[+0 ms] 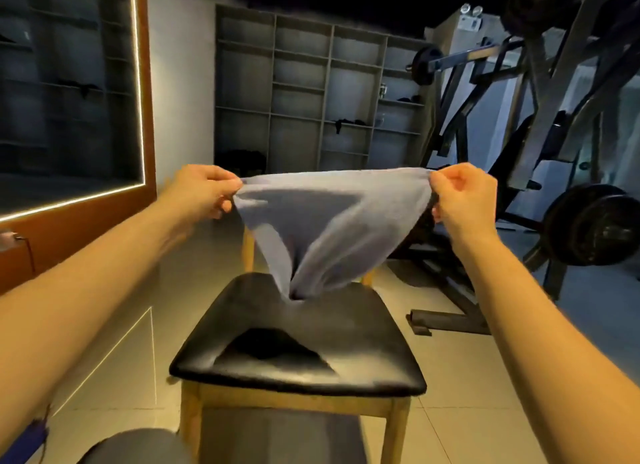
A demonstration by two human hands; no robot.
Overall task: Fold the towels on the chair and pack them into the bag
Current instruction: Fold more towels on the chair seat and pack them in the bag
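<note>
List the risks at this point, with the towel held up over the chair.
1. The left hand and right hand pinch the towel only at its top corners. Either corner could slip, and that side would drop.
2. The towel's lower end hangs bunched into a point and seems to touch the chair seat. Laid down like this, it would likely fold with creases or crooked edges.

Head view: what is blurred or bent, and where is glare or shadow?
Head view: towel and left hand slightly motion-blurred; wide lens bends the shelves; a dark patch, likely the towel's shadow, on the chair seat; the light strip glares.
</note>
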